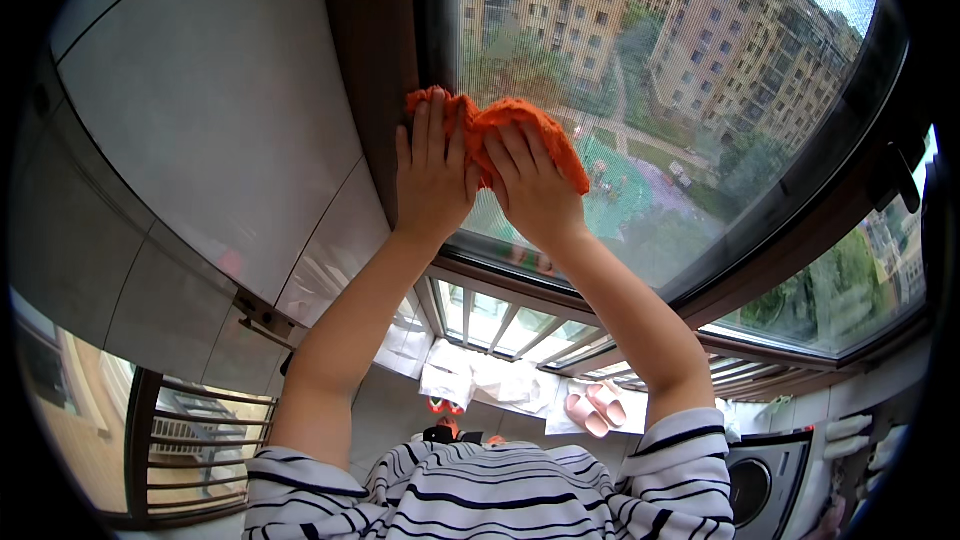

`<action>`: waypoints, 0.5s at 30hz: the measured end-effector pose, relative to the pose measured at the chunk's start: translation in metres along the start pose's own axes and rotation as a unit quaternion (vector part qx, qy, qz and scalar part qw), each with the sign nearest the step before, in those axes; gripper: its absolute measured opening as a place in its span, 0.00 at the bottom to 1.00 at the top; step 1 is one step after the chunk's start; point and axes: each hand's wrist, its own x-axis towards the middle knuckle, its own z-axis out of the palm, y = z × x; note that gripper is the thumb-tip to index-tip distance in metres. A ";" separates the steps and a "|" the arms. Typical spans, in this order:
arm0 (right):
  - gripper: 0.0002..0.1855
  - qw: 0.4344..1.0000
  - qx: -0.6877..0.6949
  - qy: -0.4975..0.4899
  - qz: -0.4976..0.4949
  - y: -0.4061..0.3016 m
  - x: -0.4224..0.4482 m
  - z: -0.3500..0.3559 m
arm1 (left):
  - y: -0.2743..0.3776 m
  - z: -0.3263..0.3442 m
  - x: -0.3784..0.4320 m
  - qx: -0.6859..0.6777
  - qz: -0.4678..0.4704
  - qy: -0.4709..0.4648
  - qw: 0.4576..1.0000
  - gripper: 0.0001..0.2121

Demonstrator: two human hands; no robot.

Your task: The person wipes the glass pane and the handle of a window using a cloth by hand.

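Observation:
An orange cloth (559, 136) lies bunched against the pane of a dark-framed window (675, 225), close to the frame's left side. My left hand (435, 165) presses flat on the cloth's left part, fingers pointing up, over the brown frame and the pane's edge. Beside it, my right hand (536, 180) rests spread on the right part of the cloth, over the glass. The thumbs are close together. Both palms face the window, so the undersides of the hands are hidden.
A black window handle (900, 176) is at the right. White wall tiles (202, 90) run along the left, with a metal fitting (262, 319). Below are railings (517, 330), pink slippers (596, 409) on a white sheet, and a front-loading washing machine (757, 480).

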 end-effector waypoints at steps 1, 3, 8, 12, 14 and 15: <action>0.29 0.999 0.015 -0.038 -0.013 -0.006 -0.010 0.004 | 0.002 0.006 -0.014 -0.014 -0.009 -0.023 1.000 0.30; 0.27 0.999 0.023 -0.036 -0.022 -0.016 -0.026 0.007 | 0.003 0.017 -0.039 -0.018 -0.011 -0.040 0.999 0.30; 0.30 0.994 0.096 -0.058 -0.002 -0.033 -0.065 0.031 | 0.011 0.038 -0.075 -0.035 -0.011 -0.074 0.997 0.31; 0.30 0.990 0.123 -0.064 0.007 -0.026 -0.072 0.030 | 0.031 0.042 -0.077 -0.112 -0.055 -0.060 0.990 0.32; 0.30 0.995 0.088 -0.057 -0.001 -0.009 -0.061 0.016 | 0.041 0.043 -0.068 -0.142 -0.081 -0.037 0.986 0.32; 0.31 0.997 0.056 -0.045 -0.015 0.003 -0.052 0.006 | 0.045 0.042 -0.058 -0.170 -0.074 0.008 0.983 0.32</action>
